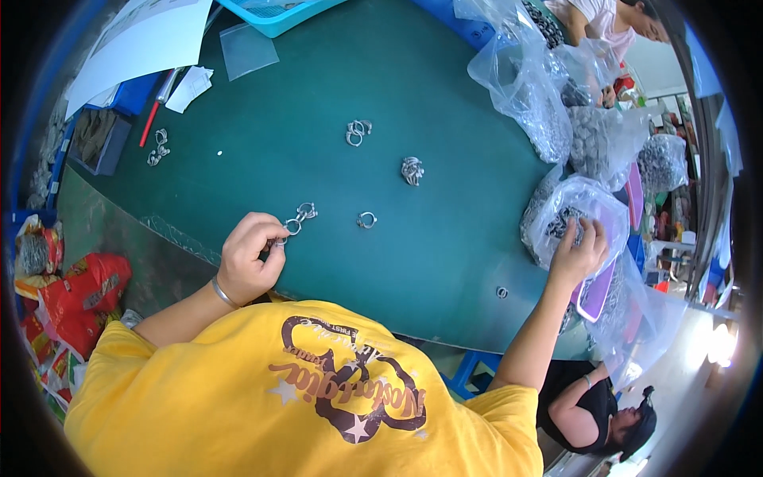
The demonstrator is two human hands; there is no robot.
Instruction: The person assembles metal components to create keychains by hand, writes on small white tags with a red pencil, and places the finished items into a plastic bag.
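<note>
My left hand (pixel 250 256) is closed in a pinch at the table's near edge, holding a small silver metal ring clamp (pixel 280 241). Just past its fingertips, more linked ring clamps (pixel 300 217) lie on the table. My right hand (pixel 580 248) reaches into the mouth of a clear plastic bag (pixel 548 195) on the right, fingers apart over small dark metal parts (pixel 566 219); its fingertips are partly hidden. Between the hands lie a single ring clamp (pixel 366 219), a clump of clamps (pixel 412 170) and a small group (pixel 358 133).
The green table (pixel 318 95) bears a small ring (pixel 501 292), more clamps (pixel 159 149), a red pen (pixel 149 123) and a blue tray (pixel 278 17). Filled plastic bags (pixel 608 143) crowd the right side. A person (pixel 608 24) works at far right, another (pixel 588 409) at near right.
</note>
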